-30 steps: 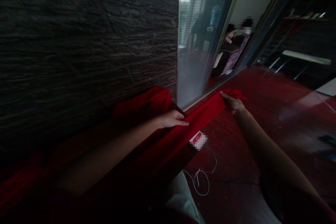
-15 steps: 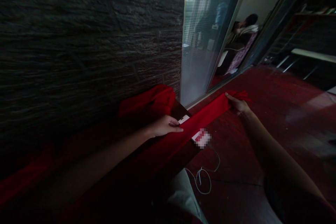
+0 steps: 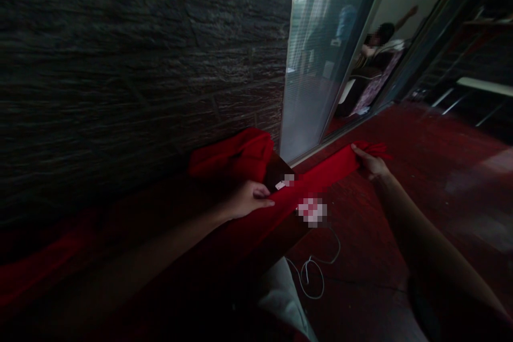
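Note:
A long red cloth (image 3: 320,176) stretches between my two hands over the corner of a dark table (image 3: 280,238). My left hand (image 3: 250,197) lies on the cloth near the table corner, fingers curled and pressing it down. My right hand (image 3: 371,163) is stretched out far to the right and pinches the bunched end of the cloth above the red floor. Another heap of red cloth (image 3: 234,157) lies against the wall behind my left hand. A small white card (image 3: 285,181) and a red-and-white card (image 3: 310,208) sit on the table by the cloth.
A dark rough stone wall (image 3: 140,75) fills the left. A glass partition (image 3: 320,64) stands beyond it, with a person (image 3: 374,69) seated behind. A white cable (image 3: 315,270) lies looped on the red floor (image 3: 420,181). A bench stands at the far right.
My left hand has slid back along the cloth, uncovering the white card. My right hand keeps its hold on the cloth end. The view has shifted a little.

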Demonstrator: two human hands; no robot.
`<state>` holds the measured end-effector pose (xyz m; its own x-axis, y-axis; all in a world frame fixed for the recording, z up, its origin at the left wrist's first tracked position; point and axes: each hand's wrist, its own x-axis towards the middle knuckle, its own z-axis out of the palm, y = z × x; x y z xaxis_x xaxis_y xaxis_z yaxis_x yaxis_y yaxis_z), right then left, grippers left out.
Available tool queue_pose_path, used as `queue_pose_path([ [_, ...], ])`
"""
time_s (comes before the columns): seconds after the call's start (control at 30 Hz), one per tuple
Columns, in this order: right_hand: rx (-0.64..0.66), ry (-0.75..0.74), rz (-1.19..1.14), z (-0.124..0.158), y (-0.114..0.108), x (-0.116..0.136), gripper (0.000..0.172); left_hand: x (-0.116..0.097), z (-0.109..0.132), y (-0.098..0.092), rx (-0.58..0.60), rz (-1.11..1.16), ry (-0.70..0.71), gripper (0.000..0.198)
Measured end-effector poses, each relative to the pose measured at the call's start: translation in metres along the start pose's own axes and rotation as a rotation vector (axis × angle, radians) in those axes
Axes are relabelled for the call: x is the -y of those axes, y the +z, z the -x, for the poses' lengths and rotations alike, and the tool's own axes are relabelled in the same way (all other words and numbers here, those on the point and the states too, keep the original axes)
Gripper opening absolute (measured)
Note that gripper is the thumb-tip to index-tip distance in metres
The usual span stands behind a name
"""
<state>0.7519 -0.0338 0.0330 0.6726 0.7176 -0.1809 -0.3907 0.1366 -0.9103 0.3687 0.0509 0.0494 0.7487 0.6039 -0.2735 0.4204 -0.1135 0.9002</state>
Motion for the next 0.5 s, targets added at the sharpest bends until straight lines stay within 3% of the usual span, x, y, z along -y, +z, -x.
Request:
queue_pose_path([
  [0.2,-0.041,-0.05,-0.018,-0.002,-0.006,0.001,0.004,0.004,0.029,-0.004,0.161,-0.109,-0.059,0.044],
  [0.37,-0.008,-0.033,0.031,-0.012,-0.007,0.005,0.006,0.007,0.042,-0.004,0.106,-0.064,-0.063,0.051],
  [0.5,0.027,0.06,0.114,-0.029,-0.01,0.0,0.003,0.018,0.054,-0.017,0.212,-0.096,-0.153,0.055],
])
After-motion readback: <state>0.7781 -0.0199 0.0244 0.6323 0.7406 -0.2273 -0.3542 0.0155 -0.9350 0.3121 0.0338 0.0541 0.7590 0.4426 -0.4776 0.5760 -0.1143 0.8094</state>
